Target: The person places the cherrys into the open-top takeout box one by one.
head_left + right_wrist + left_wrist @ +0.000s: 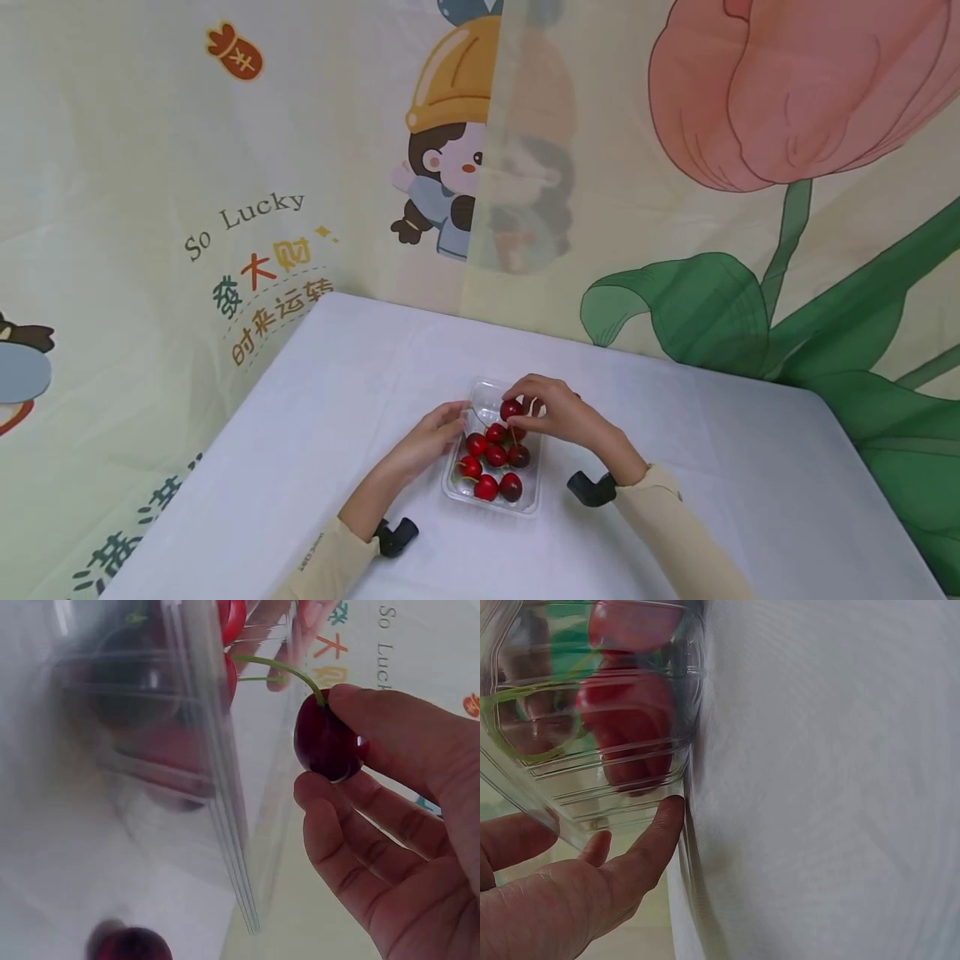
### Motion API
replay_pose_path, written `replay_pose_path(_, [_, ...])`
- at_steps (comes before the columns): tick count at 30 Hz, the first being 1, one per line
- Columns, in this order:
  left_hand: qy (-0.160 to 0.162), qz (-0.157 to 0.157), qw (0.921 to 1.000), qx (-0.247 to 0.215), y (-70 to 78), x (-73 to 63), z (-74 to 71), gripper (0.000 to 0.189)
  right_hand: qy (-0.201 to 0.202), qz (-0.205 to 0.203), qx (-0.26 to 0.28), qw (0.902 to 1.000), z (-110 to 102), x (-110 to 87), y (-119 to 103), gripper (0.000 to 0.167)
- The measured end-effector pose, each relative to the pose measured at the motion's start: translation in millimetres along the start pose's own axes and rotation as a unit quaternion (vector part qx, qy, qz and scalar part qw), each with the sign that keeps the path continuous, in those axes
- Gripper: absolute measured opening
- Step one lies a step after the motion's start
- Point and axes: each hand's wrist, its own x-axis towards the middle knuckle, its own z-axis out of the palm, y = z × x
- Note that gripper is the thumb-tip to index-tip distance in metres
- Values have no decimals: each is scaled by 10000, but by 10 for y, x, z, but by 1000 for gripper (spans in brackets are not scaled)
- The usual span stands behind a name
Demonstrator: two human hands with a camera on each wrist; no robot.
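A clear plastic box (491, 500) sits on the table with several dark red cherries (496, 455) inside, some with green stems. My right hand (558, 410) is over the box's far right part, pinching one cherry (324, 739) between thumb and fingertips. The stem of this cherry (512, 409) curves away toward the box in the right wrist view. At the box's left side is my left hand (431, 435), its fingers extended against the clear wall. In the left wrist view, one fingertip (671, 810) touches low on the box, close to the tablecloth.
A white cloth (360, 367) covers the table. Another cherry (135, 946) lies outside the box, mostly hidden behind my right hand in the head view. A printed curtain (360, 150) hangs behind the table. Each wrist wears a black camera mount (592, 489).
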Motion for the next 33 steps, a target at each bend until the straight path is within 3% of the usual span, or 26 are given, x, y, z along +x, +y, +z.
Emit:
replay_pose_path(12, [-147, 28, 9999, -4, -9, 11, -6, 45, -350, 141, -215, 9991, 168, 307, -19, 31])
replay_pose_path(23, [-54, 120, 9999, 67, 15, 27, -30, 46, -595, 360, -203, 9974, 299, 386, 43, 29])
replay_pose_path(33, [-119, 145, 9998, 96, 2, -13, -18, 46, -623, -106, -352, 9974, 397, 353, 98, 23])
